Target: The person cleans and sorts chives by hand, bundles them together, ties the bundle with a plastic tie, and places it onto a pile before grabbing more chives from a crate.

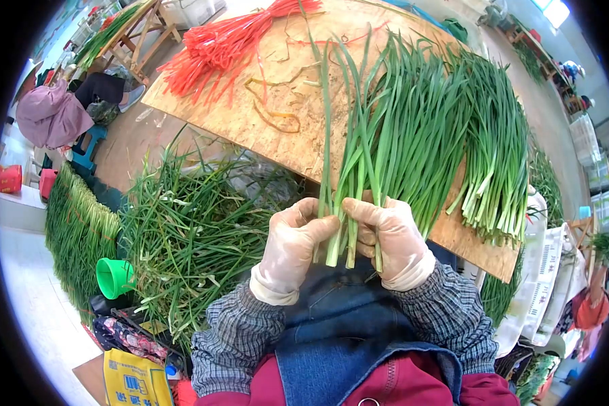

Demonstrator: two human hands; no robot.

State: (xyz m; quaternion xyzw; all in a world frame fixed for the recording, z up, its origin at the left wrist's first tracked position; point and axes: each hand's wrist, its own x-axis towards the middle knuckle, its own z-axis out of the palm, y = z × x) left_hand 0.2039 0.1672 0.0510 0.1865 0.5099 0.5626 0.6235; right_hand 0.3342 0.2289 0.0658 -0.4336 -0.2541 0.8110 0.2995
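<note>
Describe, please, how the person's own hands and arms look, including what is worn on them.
The left hand and right hand wear thin, pale, semi-transparent gloves with wrinkled cuffs. Grey-blue checked, puckered sleeves cover the forearms; magenta fabric shows beyond them, nearer the body.

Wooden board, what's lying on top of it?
On the wooden board lie red strips, a yellowish strip and green stalks. Whatever is beneath the thick stalks and bunched red strips is covered.

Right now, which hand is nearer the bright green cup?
Left. The gloved left hand is to the right of the bright green cup; the gloved right hand is farther right.
</note>
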